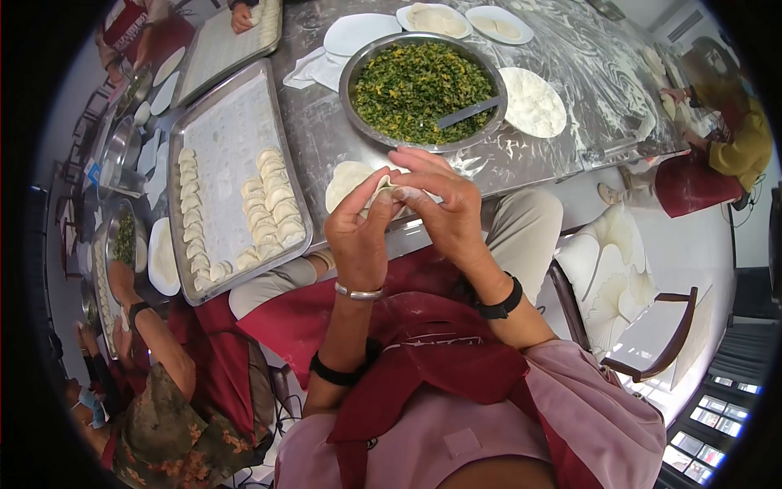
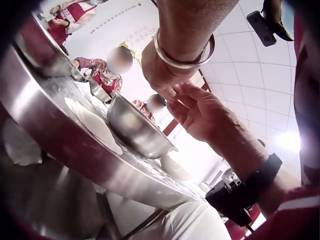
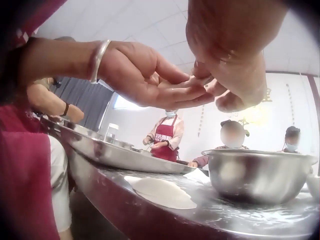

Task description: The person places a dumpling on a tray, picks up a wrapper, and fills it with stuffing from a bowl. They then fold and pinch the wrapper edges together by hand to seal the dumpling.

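Observation:
Both hands meet over the table edge in the head view, pinching a small dumpling point(image 1: 384, 185) between fingers and thumbs. A bit of green filling shows in its dough; the fingers hide most of the rest. My left hand point(image 1: 362, 236), with a silver bangle at the wrist, holds it from the left. From the right, my right hand point(image 1: 448, 208) has thumb and fingertips at the dough edge. Just behind the hands, flat round dumpling wrappers point(image 1: 342, 181) lie on the metal table point(image 1: 314, 118). In the right wrist view the wrappers point(image 3: 162, 192) lie below the joined hands.
Left of the hands, a metal tray point(image 1: 224, 114) holds rows of folded dumplings point(image 1: 273, 200). Ahead stands a steel bowl point(image 1: 350, 102) of chopped green and yellow filling with a flat spatula point(image 1: 468, 112). Beside it is a plate of flour point(image 1: 533, 102). Other people work around the table.

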A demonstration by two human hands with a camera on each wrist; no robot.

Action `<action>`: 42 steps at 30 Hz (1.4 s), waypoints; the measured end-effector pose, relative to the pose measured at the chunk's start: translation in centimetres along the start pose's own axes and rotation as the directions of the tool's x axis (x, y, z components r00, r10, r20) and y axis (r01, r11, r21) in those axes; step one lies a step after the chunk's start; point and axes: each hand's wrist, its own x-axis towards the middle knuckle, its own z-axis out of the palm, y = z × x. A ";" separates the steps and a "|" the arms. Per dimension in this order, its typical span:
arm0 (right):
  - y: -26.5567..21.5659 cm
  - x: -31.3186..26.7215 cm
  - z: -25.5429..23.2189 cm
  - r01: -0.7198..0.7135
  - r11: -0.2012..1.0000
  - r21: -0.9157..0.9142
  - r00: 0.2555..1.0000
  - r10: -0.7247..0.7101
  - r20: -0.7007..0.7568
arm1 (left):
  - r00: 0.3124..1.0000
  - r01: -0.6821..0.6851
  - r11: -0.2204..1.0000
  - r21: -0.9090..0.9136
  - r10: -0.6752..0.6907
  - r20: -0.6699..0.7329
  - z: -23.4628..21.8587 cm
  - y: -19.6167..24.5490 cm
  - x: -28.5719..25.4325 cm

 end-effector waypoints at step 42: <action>-0.9 1.0 0.0 -0.032 0.993 0.109 0.999 0.034 -0.015 | 0.994 -0.018 0.997 -0.079 0.027 0.110 0.2 0.4 -0.2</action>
